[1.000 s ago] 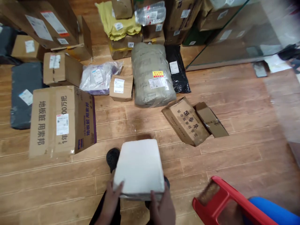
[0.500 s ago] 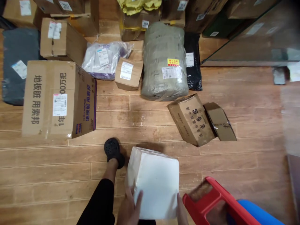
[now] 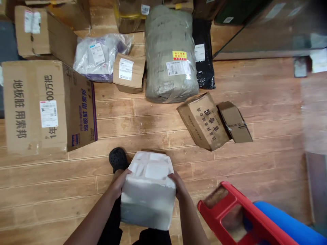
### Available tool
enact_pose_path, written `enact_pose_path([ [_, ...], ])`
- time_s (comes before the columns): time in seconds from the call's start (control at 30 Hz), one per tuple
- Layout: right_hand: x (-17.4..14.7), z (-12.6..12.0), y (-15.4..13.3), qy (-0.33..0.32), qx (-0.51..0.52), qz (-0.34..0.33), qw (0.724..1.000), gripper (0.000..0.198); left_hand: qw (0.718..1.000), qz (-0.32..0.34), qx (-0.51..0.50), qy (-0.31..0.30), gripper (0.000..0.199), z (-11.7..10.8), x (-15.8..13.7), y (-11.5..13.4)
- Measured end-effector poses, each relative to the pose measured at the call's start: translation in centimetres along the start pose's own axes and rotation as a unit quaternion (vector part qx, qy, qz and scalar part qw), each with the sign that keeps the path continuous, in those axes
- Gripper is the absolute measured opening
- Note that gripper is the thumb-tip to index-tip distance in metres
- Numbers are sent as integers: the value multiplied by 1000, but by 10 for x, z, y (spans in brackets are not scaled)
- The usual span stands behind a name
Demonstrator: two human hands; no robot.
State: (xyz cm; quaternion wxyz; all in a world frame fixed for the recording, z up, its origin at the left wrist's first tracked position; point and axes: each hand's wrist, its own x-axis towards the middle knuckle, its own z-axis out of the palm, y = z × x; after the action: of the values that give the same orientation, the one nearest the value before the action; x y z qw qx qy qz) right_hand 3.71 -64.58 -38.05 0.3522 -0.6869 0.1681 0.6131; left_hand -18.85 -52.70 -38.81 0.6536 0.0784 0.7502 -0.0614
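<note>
We hold white blocky foam box [image 3: 148,190] between both hands, above wooden plank floor [image 3: 255,163]. Left hand [image 3: 122,182] grasping box's left side, right hand [image 3: 178,185] grasping right side; box centred between them, neither hand nearer, long axis running away from us. Black clog shoe [image 3: 117,159] just left of box. Red plastic stool [image 3: 230,217] right of box. Big brown cardboard carton [image 3: 48,105], well left of box, reads "地板脏 用索邦". Flattened brown carton [image 3: 204,120] beyond box: writing too small to read surely.
</note>
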Motion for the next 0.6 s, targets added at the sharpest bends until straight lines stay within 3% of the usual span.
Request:
enact_pose_path([
  [0.1,-25,6,-15,-15,4,-64,998,59,998,33,-31,-41,47,-20,-31,2],
  [0.2,-44,16,-26,-25,-23,-178,983,77,991,116,-44,-50,59,-34,-49,8],
  [0.33,-33,35,-22,23,-111,-340,934,68,974,219,-57,11,47,-33,-30,16],
  [0.5,20,55,-8,92,-92,-351,927,62,969,238,-61,9,44,-16,16,28],
  [0.6,32,59,3,132,-79,-339,928,63,964,261,-38,20,49,-11,29,28],
])
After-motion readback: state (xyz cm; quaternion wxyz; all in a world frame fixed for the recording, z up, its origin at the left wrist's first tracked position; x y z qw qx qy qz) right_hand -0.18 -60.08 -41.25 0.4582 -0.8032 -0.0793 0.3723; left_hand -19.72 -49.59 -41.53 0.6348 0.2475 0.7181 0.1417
